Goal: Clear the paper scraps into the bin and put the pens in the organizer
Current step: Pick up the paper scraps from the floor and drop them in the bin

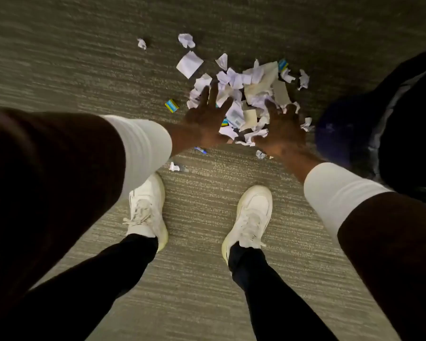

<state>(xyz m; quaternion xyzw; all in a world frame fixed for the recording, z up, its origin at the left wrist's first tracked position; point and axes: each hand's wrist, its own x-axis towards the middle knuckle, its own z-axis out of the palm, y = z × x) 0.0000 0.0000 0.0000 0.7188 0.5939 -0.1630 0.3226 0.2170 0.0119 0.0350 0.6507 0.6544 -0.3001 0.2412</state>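
Observation:
A heap of white paper scraps [250, 94] lies on the grey carpet ahead of my feet. My left hand [204, 114] reaches down at the heap's left side, fingers spread and nothing in it. On the heap's right side my right hand [282, 130] is lowered too, fingers apart, resting on or just over the scraps. Loose crumpled balls [186, 40] lie farther out, and a flat square sheet [189, 64] is beside them. A small blue pen-like item [200, 150] shows under my left wrist. No organizer is in view.
A dark bin with a black liner [403, 134] stands at the right edge, close to the heap. Small blue and yellow boxes [172, 105] lie left of the heap. My two white shoes [146, 207] stand on the carpet below.

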